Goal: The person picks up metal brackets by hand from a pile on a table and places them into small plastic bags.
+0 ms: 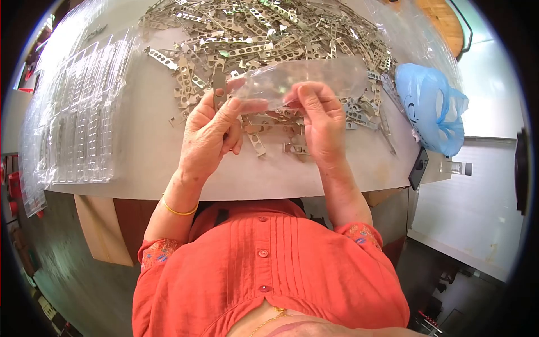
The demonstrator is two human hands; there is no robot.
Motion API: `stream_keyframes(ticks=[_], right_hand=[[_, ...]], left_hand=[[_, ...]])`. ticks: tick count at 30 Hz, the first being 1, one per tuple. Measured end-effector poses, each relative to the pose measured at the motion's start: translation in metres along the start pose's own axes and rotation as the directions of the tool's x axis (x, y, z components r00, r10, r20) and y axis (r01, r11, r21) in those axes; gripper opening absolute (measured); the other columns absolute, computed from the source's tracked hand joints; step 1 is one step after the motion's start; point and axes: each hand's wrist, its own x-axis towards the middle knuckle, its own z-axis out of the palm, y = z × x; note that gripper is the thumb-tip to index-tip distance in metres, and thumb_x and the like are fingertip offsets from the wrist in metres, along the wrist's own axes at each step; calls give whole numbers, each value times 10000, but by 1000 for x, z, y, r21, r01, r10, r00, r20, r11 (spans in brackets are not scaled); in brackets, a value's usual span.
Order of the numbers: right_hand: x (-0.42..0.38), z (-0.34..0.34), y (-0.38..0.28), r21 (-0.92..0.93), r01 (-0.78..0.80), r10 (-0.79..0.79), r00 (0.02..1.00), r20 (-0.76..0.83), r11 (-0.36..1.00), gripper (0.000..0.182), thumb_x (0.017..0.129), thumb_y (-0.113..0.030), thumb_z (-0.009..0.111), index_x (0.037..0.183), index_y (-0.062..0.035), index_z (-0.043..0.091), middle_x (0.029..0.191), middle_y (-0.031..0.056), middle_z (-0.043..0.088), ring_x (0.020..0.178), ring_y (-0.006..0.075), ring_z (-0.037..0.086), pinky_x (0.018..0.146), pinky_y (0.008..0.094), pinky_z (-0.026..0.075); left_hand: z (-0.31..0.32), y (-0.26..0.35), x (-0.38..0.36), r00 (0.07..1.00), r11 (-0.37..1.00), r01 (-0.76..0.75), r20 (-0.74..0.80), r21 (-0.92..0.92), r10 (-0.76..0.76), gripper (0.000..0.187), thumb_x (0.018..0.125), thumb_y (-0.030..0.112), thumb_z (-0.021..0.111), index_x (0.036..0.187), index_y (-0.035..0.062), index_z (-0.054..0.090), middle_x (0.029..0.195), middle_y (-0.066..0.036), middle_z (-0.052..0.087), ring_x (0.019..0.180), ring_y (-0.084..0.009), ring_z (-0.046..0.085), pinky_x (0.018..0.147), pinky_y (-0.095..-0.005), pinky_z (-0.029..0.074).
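Note:
My left hand [209,132] is closed around a flat metal strip [219,84] with holes, which stands upright between the fingers. The thumb and a finger of this hand also meet the near edge of a clear plastic bag [314,73]. Two of its fingertips look pinkish through the film. At the bag's lower edge, my right hand [323,121] pinches the film between thumb and fingers. The bag stretches across both hands, above a large heap of perforated metal strips [252,48]. A few loose strips [255,144] lie just below the hands.
Stacked clear plastic trays [84,112] stand on the left of the white table [151,174]. To the right are a blue plastic bag [421,101], a dark phone [418,168] at the table edge and a small clear bottle [456,168]. More clear film [418,36] lies at the back right.

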Motion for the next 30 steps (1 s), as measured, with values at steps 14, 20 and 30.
stream_keyframes(ticks=[14,20,30], right_hand=[[15,-17,-11,108,-39,45,998,-54,993,165,1008,-182,641,1032,-32,705,918,45,700,870,142,646,868,309,503],[15,-14,-14,68,-79,74,995,65,995,191,1020,-175,620,1043,-10,712,918,61,690,881,156,637,870,322,497],[9,-11,-10,-83,-70,79,991,109,994,207,1006,-172,646,1051,17,720,953,86,708,880,177,661,860,305,511]], left_hand=[[-10,22,-26,946,952,304,108,20,-305,364,1110,200,362,1351,-37,494,842,-117,605,402,-41,303,376,-206,341],[-6,27,-29,937,943,332,110,19,-332,417,1095,204,399,1466,15,415,830,-148,614,395,-42,305,385,-207,349],[-1,28,-27,931,944,301,172,138,-322,516,1068,250,468,1524,34,360,751,-160,623,387,-50,322,390,-205,343]])
